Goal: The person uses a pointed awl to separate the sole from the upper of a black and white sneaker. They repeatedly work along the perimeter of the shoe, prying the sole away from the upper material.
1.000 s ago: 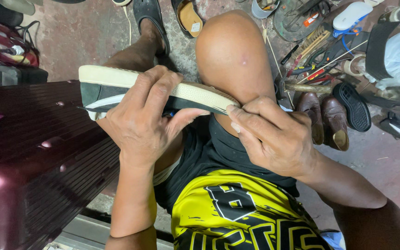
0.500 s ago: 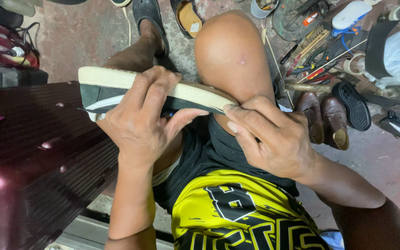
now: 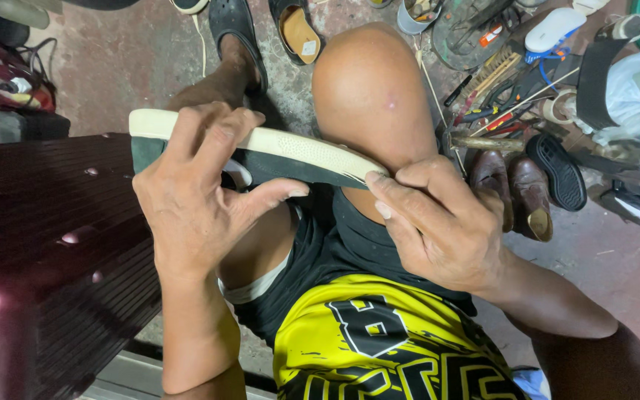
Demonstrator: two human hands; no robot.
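A dark shoe with a cream rubber sole [image 3: 298,152] lies on its side across my lap, sole edge up. My left hand [image 3: 194,200] wraps over its middle, fingers on the sole and thumb stretched along the dark upper. At the shoe's right end, against my raised knee [image 3: 368,89], my right hand [image 3: 435,222] pinches the tip of the sole between thumb and fingers.
A maroon ribbed case [image 3: 46,259] fills the left. On the concrete floor to the right lie brown leather shoes [image 3: 512,189], a black sole [image 3: 557,170], brushes and hand tools [image 3: 494,81]. A sandal [image 3: 298,33] and a small tin [image 3: 418,13] sit ahead.
My hands and the shoe stay nearly in place; the right fingers have shifted slightly on the sole's tip.
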